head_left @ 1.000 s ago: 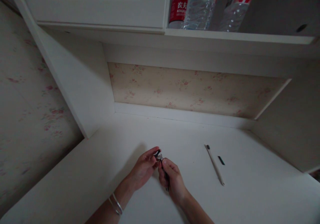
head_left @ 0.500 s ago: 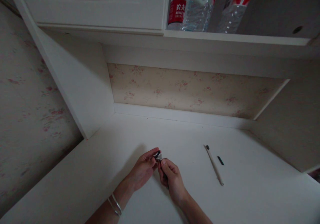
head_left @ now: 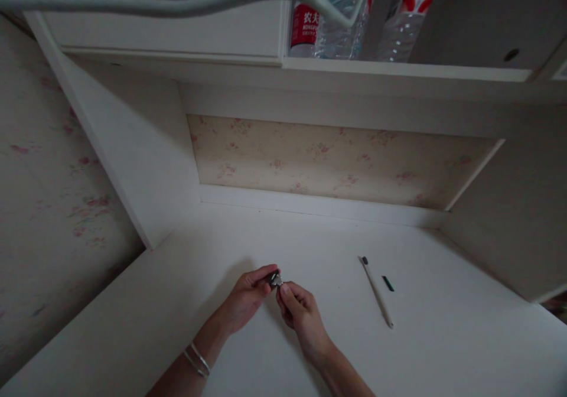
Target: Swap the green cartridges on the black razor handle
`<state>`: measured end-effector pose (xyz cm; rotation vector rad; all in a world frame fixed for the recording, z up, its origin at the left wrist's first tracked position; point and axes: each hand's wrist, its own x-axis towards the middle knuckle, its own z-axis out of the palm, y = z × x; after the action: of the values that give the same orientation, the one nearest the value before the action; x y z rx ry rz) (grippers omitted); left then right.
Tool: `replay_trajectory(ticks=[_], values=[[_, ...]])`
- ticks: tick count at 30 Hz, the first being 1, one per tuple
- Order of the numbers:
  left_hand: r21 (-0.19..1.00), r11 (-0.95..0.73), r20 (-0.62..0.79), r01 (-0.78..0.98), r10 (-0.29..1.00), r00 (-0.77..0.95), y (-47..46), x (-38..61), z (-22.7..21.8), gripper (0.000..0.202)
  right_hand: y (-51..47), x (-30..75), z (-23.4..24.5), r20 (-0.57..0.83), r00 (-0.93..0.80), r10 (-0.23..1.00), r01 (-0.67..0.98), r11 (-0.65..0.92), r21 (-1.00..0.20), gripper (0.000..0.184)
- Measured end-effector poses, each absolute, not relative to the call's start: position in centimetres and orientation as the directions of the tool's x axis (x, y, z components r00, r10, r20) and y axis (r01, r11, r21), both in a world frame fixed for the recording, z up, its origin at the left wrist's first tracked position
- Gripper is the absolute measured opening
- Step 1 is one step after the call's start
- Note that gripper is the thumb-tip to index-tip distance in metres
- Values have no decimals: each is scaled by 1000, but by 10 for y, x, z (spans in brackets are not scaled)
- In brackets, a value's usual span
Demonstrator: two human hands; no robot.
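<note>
Over the white desk (head_left: 230,231), a small silver-and-black object (head_left: 276,279) is between my two hands. It is too small and too much covered by fingers for me to tell its kind. My left hand (head_left: 246,298), with silver bangles (head_left: 197,360) at the wrist, pinches its dark part between thumb and fingers. Coming in from the right, my right hand (head_left: 302,314) has thumb and curled fingers closed at the object's lower right end. To the right lie a pale toothbrush (head_left: 377,293) with a dark head and a short dark green strip (head_left: 388,283).
Above the desk runs a white shelf (head_left: 398,72) with plastic bottles (head_left: 305,25) on it. A pale curved bar (head_left: 177,6) crosses the top of the view. A white side panel (head_left: 128,143) rises at the left; another panel (head_left: 509,208) stands at the right.
The view has shifted slightly. The silver-and-black object has turned a little between my hands, its dark part now lower at my left fingertips. The toothbrush and strip still lie in place.
</note>
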<state>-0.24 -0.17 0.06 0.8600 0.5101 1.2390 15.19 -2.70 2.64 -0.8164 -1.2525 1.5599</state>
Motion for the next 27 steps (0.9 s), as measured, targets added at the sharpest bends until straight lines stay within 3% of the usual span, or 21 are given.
replay_trajectory(ticks=[10, 20, 27], values=[[933, -49, 187, -356, 912, 364, -2, -16, 11, 39, -18, 167, 29, -49, -545, 837, -242, -213, -947, 50], [955, -28, 172, -294, 862, 476, -2, -23, 9, 38, -21, 168, 27, -71, -638, 767, -291, -326, -899, 47], [979, -62, 154, -194, 847, 509, -3, -27, 12, 36, -22, 171, 31, -186, -662, 726, -244, -444, -862, 51]])
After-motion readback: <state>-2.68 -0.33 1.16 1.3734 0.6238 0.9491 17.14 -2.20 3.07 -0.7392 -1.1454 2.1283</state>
